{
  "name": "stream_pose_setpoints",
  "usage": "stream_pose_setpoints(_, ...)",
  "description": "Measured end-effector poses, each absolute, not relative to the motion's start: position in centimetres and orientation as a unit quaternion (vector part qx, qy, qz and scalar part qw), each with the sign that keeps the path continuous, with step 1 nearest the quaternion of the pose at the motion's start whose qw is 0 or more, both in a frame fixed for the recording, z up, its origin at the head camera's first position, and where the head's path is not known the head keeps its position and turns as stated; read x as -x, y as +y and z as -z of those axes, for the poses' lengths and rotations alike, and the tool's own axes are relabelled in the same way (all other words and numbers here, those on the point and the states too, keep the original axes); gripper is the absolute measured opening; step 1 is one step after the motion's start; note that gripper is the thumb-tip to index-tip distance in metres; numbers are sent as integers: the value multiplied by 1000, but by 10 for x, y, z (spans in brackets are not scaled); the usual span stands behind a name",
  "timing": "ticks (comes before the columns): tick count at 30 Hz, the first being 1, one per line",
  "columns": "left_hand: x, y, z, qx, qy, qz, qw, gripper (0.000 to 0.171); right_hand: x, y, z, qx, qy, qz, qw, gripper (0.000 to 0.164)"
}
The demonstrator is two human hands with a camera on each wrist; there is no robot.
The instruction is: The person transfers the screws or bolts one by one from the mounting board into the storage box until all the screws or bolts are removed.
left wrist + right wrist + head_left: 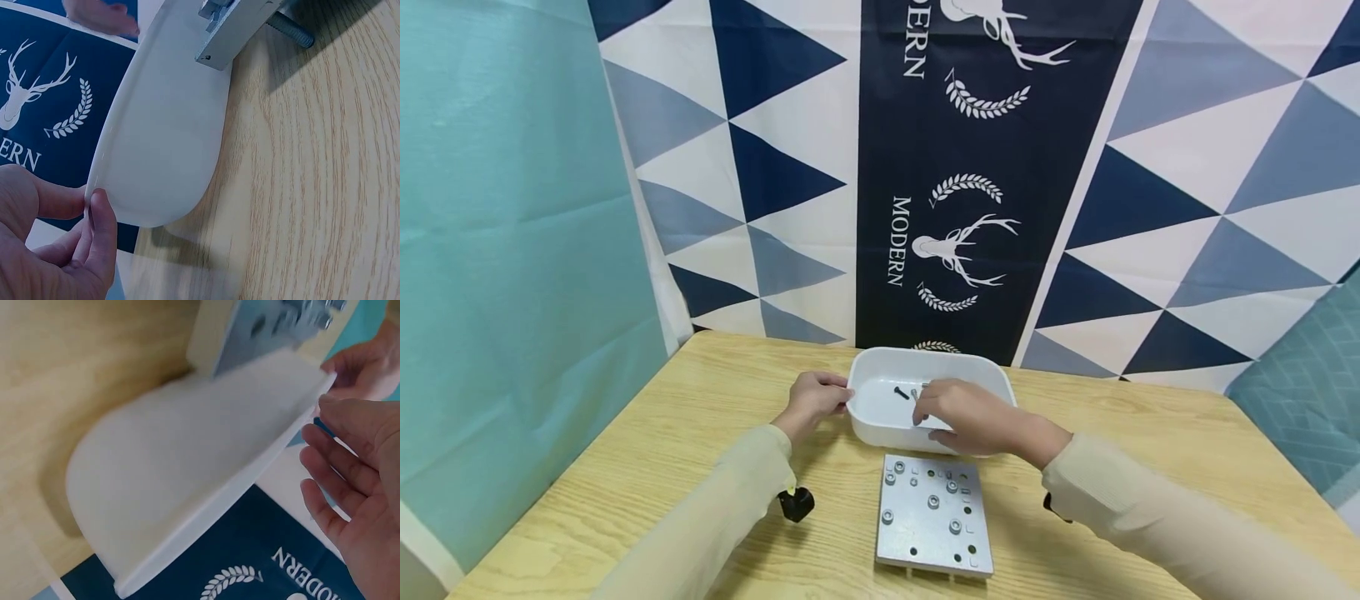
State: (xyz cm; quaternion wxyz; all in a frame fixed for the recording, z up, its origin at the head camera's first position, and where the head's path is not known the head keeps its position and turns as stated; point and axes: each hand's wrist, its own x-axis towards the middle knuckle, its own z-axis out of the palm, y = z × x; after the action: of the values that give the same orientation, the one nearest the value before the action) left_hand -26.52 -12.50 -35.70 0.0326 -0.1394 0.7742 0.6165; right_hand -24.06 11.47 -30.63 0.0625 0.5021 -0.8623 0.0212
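A white plastic tray [887,437] stands on the table, with a black screw [902,392] and a silver screw [914,394] inside. My left hand [814,396] pinches the tray's left rim between thumb and fingers, as the left wrist view shows. Over the tray's near right side is my right hand [966,412], its fingers pointing down into it. Loosely bent fingers with nothing visible between them show on that hand [369,481] in the right wrist view. Nearer to me is a metal plate [925,542] with holes and several socket-head screws standing in it.
The wooden table [715,408] reaches back to a patterned cloth [790,200]. A teal cloth [520,250] hangs on the left. Below the plate, a threaded screw end [294,31] sticks out in the left wrist view.
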Motion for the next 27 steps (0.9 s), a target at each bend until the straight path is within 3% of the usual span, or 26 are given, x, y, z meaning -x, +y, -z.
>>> stream_pose_setpoints(16, 267, -124, 354, 138, 777, -614, 31, 23, 193, 130, 324, -563, -820, -29, 99, 20)
stream_pose_setpoints(27, 264, -125, 356, 131, 776, -616, 31, 21, 181, 131, 334, -589, -796, -8, 139, 22)
